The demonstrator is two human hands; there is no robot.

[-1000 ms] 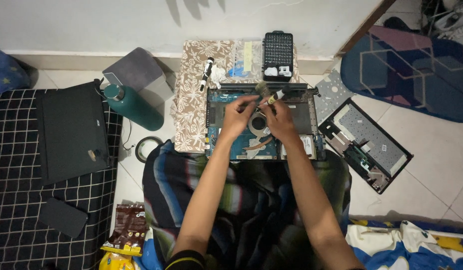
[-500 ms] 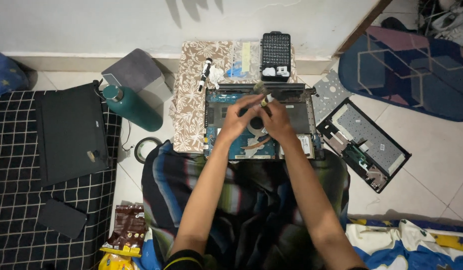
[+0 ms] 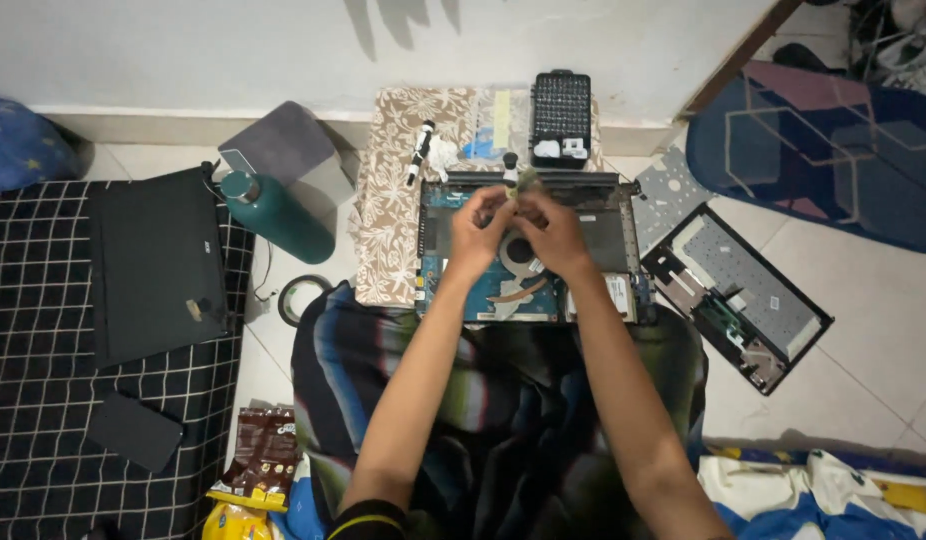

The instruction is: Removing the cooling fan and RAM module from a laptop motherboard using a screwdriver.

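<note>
Your left hand [image 3: 480, 228] and right hand [image 3: 549, 232] meet over the open laptop [image 3: 528, 250] in front of your lap, fingers bunched around something small. Too tiny and covered to identify. Your hands hide the board's middle.

Opened laptop base [image 3: 528, 265] lies flat on floor, blue board and fan exposed; small greenish part [image 3: 528, 181] pinched above it.
</note>
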